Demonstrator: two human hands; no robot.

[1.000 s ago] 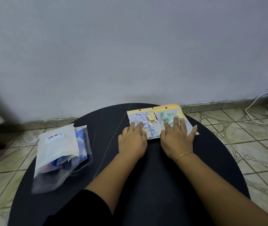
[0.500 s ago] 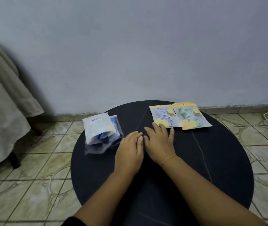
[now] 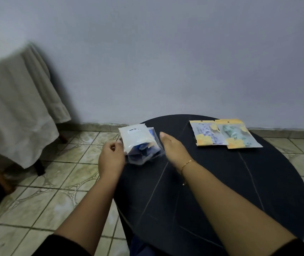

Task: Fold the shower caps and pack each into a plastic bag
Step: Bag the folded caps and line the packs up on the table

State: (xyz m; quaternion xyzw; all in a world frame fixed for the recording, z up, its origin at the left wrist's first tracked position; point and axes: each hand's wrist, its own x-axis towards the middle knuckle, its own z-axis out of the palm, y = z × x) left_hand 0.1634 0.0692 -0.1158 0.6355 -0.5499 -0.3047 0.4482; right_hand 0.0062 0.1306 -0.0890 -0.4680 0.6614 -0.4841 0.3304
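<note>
At the counter's left rim lies a clear plastic pouch (image 3: 141,145), blue shower-cap material bunched inside and a white barcode-labelled packet on top; likely the supply of unpacked caps, parked at the edge to keep the middle free for folding. Left hand (image 3: 111,157) at the pouch's left edge, fingers curled, seemingly pinching the plastic there, though the exact contact is partly hidden behind the knuckles. Right hand (image 3: 173,149) just beside the pouch's right side, fingers straight and together, palm turned toward it, holding nothing; whether touching the plastic cannot be told. Looks like a two-sided approach, one side gripped and the other braced, judged as readying to lift the pouch or draw it inward. Farther right, near the far rim of the dark round counter (image 3: 221,191), two flat yellow-headed bags (image 3: 226,133) side by side and slightly overlapped, one with a blue-patterned cap, one with green; apparently finished packs, set well apart from the working spot. Beyond, tiled floor (image 3: 42,200), a bare wall, and cloth-draped furniture (image 3: 16,108) at left.
</note>
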